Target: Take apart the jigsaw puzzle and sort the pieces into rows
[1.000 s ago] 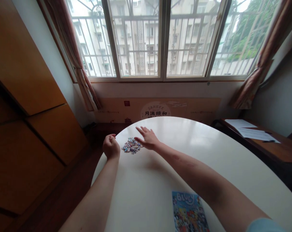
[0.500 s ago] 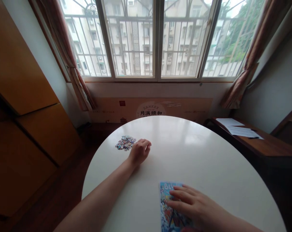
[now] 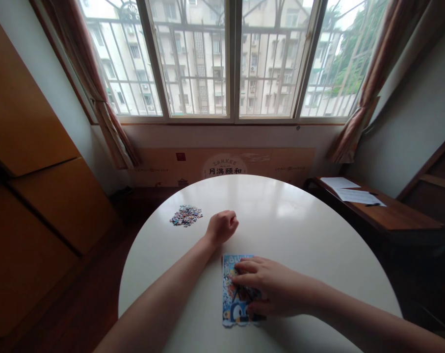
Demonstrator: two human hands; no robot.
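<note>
A blue illustrated sheet [image 3: 229, 289] with a cartoon picture and white lettering along its top lies on the white table near me. My right hand [image 3: 270, 284] rests on its right side, fingers stretched and spread over the picture, covering part of it. Farther out, my left hand [image 3: 222, 227] is curled into a fist on the tabletop; whatever may be inside it is hidden. To the left of that fist sits a pile of small multicoloured jigsaw puzzle pieces [image 3: 186, 215], apart from the hand.
The round white table [image 3: 310, 255] fills the middle of the view. A wooden side table [image 3: 399, 215] with paper sheets [image 3: 360, 196] and dark pens stands at the right. Wooden cabinets [image 3: 41, 206] are on the left, a barred window [image 3: 198, 68] ahead.
The illustrated sheet has slid forward and left under my right hand. My left hand has curled tighter and shifted slightly right, away from the puzzle pieces. The view has turned a little.
</note>
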